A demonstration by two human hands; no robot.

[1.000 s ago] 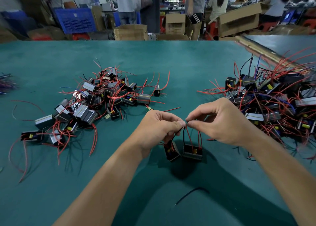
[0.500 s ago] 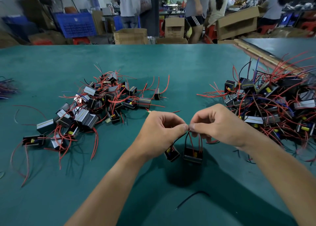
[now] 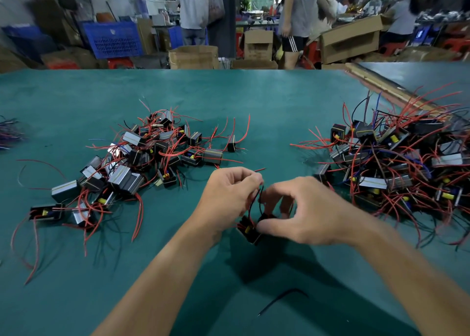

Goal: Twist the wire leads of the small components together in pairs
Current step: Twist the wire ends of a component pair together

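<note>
Midway through one pair, by the look of it. Pinching red and black leads point(image 3: 260, 196) in the curled left grip point(image 3: 226, 196); closing the right grip point(image 3: 312, 216) round two small components point(image 3: 251, 234), low over the green table point(image 3: 229, 94). Flanked by a left heap point(image 3: 132, 163) and a right heap point(image 3: 396, 163), both tangled; finished or unfinished, impossible to tell. Probably plenty left to twist.
</note>
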